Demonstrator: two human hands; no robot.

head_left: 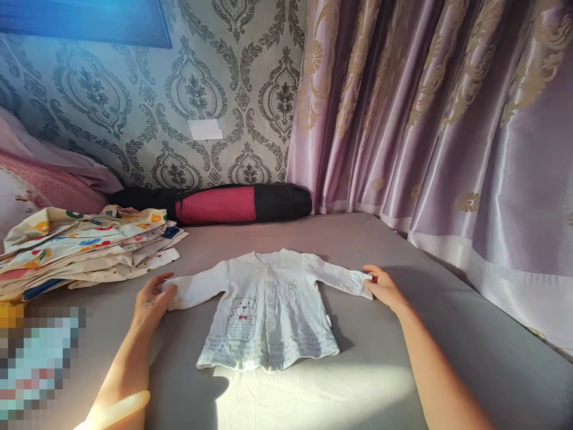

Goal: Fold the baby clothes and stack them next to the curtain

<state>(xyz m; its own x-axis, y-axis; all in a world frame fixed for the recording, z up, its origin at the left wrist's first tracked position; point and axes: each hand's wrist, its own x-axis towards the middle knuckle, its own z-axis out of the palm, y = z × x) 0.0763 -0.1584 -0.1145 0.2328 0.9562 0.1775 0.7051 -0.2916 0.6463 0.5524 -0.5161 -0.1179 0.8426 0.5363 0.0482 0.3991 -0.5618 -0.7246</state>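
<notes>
A small white baby shirt (pixel 277 304) lies spread out flat on the grey sheet, front side up. It has a row of buttons down the middle, a bear drawing with a red bow on one side and printed lettering along the hem. Both sleeves stretch out sideways. My left hand (pixel 153 298) pinches the cuff of the sleeve on the left. At the opposite cuff, my right hand (pixel 384 286) grips the sleeve end between thumb and fingers. A pale bangle circles my left wrist.
Folded patterned clothes (pixel 89 245) are piled at the left. Along the wall lies a black and red mesh bag (pixel 219 204). Purple curtains (pixel 385 119) hang at the right, down to the edge of the grey bed (pixel 358 382). A blurred pale-green patch (pixel 40 364) fills the lower left.
</notes>
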